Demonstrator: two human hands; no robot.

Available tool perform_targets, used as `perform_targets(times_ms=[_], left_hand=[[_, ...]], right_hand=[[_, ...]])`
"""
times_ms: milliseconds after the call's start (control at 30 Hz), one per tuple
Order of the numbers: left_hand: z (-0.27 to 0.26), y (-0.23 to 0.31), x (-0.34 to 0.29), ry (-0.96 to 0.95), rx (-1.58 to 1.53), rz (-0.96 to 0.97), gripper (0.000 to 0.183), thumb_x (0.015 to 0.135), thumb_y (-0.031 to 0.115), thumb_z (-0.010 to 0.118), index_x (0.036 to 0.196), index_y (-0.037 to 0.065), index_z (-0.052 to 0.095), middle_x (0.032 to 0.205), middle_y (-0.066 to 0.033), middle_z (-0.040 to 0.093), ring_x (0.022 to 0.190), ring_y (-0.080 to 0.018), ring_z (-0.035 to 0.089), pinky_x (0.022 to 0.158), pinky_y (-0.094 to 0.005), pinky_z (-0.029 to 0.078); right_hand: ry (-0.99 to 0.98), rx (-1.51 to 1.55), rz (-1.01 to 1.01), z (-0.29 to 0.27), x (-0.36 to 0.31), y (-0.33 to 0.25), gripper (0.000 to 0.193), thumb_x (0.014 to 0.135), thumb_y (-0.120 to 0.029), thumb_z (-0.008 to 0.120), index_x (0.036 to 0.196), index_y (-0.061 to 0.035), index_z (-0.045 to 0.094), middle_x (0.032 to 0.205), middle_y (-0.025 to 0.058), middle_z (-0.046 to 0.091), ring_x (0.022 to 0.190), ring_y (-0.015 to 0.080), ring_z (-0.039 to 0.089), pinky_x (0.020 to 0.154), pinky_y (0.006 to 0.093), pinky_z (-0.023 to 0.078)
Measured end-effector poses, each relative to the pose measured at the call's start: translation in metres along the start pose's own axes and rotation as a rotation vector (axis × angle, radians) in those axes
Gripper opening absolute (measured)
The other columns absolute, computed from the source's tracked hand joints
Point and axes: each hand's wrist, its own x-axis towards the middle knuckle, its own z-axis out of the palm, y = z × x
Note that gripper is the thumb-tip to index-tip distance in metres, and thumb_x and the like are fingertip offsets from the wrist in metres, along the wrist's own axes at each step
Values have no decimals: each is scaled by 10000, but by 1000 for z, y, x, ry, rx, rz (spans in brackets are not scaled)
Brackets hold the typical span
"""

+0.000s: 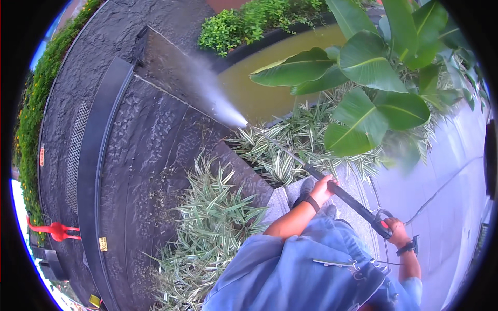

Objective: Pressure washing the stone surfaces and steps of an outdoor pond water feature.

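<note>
Holding lance [358, 203] two-handed at 4 o'clock, aiming toward 10. Gripping the black barrel with left hand [324, 191], clamped round it. Gripping the rear end with right hand [397, 231], further out at 4, also clamped on. Can't tell exact finger placement on the right; partly hidden.

Throwing white spray [223, 106] from the tip, just above centre, fanning toward 11 over brown recess [161, 59], next to pond [306, 46] at 1. Trailing hose [450, 179] from near right hand toward 2, across grey paving [441, 135] at 3.

Wearing band [312, 202] on left wrist, watch [407, 246] on right, blue shirt [280, 264] at 5. Standing with shoes [331, 211] just below left hand in view.

Also seeing striped plants [207, 223] at 7, big leaves [368, 62] at 2, bush [233, 26] at 12, dark rock [155, 124] at 10, curved ledge [93, 155] at 9, mesh [78, 150] just outside it, red figure [58, 231] and yellow label [103, 244] at 8.
</note>
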Motion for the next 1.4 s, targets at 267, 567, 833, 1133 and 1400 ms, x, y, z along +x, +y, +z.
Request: perform_targets(times_ms=[267,567,833,1133,1400], left_hand=[[-8,11,21,30,-24,-34,135,898,129,595,942,36,507,803,-109,546,762,-283,587,768,-454,541],[-6,29,35,32,-48,-20,133,888,122,607,927,28,521,816,-116,551,749,-282,594,776,-462,549],[29,34,7,-67,-30,119,109,882,104,608,909,10,561,831,-109,612,777,-263,644,760,-393,572],[99,76,-45,-265,99,329,146,884,146,639,920,17,582,880,-102,626,860,-266,647,803,-462,556],[118,103,-33,-264,100,296,143,883,137,631,929,14,576,896,-112,621,895,-279,640,825,-504,546]], right_hand=[[4,-63,-16,-3,19,-10,124,693,-158,633,718,-55,568,700,155,570,716,382,564,642,460,443],[-2,-84,-35,-5,45,-5,125,694,-150,629,727,-51,561,716,156,573,722,382,560,661,459,442],[141,-101,-142,0,46,19,156,634,-141,651,686,-46,539,680,142,558,701,369,559,658,446,443],[308,-110,-248,-31,81,13,174,629,-174,647,679,-67,519,692,111,520,705,325,528,681,418,416],[384,-138,-290,-60,108,-1,186,617,-182,652,678,-64,521,688,111,521,715,325,534,684,420,426]])
